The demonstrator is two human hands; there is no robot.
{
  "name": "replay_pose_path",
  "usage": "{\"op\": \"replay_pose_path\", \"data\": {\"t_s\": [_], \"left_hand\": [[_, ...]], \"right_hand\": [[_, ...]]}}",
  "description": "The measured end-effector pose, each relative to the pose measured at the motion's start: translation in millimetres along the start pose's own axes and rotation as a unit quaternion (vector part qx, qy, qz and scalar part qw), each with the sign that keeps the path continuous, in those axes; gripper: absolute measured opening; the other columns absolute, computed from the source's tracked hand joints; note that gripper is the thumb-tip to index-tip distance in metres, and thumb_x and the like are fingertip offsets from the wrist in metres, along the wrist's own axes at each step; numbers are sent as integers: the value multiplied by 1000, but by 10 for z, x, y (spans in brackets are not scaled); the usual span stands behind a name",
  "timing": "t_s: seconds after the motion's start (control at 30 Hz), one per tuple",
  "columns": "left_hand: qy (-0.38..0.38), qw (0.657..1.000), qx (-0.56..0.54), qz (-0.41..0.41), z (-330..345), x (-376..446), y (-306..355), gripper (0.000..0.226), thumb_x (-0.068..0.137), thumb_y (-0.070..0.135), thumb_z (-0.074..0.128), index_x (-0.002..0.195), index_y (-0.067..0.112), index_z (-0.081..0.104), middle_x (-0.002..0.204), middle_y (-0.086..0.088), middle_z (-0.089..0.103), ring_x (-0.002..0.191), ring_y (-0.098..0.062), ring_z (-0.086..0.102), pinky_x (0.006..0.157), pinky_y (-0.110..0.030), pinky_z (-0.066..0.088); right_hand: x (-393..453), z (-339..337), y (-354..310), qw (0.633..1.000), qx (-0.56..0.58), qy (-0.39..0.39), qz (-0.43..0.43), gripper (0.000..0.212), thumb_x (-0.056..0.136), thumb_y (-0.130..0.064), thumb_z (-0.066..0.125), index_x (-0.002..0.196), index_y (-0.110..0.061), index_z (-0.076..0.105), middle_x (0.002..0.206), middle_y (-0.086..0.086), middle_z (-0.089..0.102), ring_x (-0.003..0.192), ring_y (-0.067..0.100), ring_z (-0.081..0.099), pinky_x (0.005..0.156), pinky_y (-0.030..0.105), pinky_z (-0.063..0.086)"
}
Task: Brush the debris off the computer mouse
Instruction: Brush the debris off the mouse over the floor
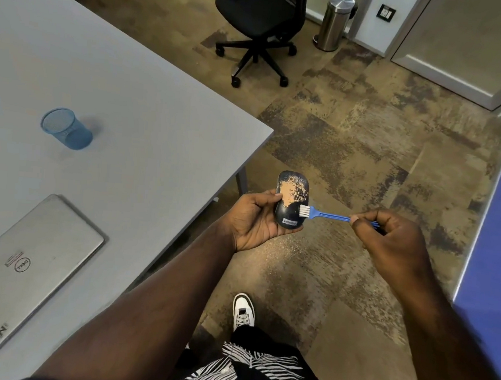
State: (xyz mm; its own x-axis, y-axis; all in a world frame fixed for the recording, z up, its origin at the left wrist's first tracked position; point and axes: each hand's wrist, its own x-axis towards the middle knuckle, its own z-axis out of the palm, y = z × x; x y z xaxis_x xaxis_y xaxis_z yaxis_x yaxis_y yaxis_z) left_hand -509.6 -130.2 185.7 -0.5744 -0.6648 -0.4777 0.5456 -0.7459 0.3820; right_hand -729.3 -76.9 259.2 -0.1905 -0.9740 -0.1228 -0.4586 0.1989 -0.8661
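A dark computer mouse (289, 213) with a tan patch of debris (292, 192) on its top rests in my left hand (253, 219), held over the floor just off the table's corner. My right hand (388, 238) pinches the handle of a small blue brush (327, 215). Its white bristles (303, 210) touch the mouse's right side, just below the debris patch.
A grey table (130, 107) on the left carries a blue mesh cup (68, 129) and a closed silver laptop (27, 266). A black office chair (257, 27) and a steel bin (335, 22) stand farther off. A blue panel (495, 236) lines the right edge.
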Motion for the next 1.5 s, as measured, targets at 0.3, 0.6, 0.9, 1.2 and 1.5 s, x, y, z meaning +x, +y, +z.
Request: {"op": "replay_pose_path", "data": {"t_s": [0.3,0.6,0.9,1.2,1.5], "left_hand": [[34,999,-12,-20,61,61,-42,52,103,36,26,138,3,42,125,-22,56,108,-34,57,93,-46,49],[35,999,-12,-32,117,67,-24,55,103,35,26,146,2,34,122,-23,56,107,-34,57,93,-45,50],[42,998,-32,-29,148,98,-15,54,102,37,26,139,0,41,122,-25,56,107,-37,57,89,-45,52],[60,997,-52,-23,166,165,-31,49,102,38,28,126,2,51,118,-22,60,104,-35,59,83,-47,55],[63,996,-64,-26,187,185,-12,55,102,40,27,134,-2,44,123,-26,54,104,-38,57,85,-46,54]], "right_hand": [[29,-20,-26,1000,-18,22,-8,13,87,-21,66,75,-23,70,39,-13,46,30,2,33,31,13,24],[160,-42,23,998,-28,58,0,15,87,-24,66,72,-24,69,39,-13,47,31,3,34,30,15,25],[188,-39,61,998,-29,63,5,11,85,-26,65,76,-22,71,42,-12,50,33,3,38,30,16,27],[117,-45,3,1000,-16,-3,-15,10,85,-24,66,77,-22,71,43,-13,50,32,1,36,31,15,27],[172,-62,43,998,-32,52,5,14,85,-24,66,71,-26,68,41,-14,51,31,2,37,29,14,26]]}}
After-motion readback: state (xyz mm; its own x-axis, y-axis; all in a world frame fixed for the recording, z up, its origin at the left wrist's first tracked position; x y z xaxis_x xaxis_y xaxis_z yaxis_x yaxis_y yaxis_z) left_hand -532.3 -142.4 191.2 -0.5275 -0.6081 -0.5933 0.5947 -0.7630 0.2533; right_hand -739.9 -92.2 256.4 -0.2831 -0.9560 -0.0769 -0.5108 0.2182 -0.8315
